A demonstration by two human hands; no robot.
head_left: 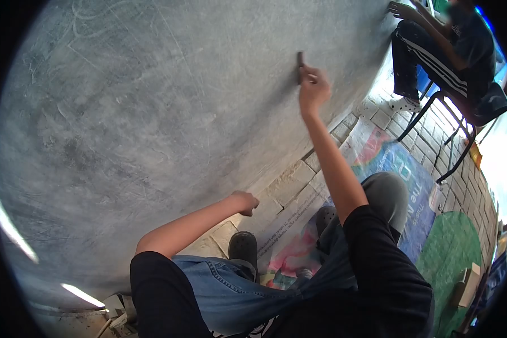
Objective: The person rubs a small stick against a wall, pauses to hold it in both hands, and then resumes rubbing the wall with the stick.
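Note:
My right hand [314, 87] is closed around a dark, narrow block [300, 59] and holds it against the grey wall [152, 112]. The block's exact kind is hard to make out, and its lower part is partly behind my fingers. Scuffs, pale scratches and darker blotches cover the wall's surface. Lower down, my left hand [245, 203] is curled into a loose fist close to the foot of the wall, and nothing shows in it.
A printed banner [397, 163] lies on the brick paving [287, 186] beneath me. Another person [445, 50] sits on a dark chair [462, 115] at upper right, one hand near the wall. A green round mat [453, 248] and a cardboard piece [468, 284] lie at lower right.

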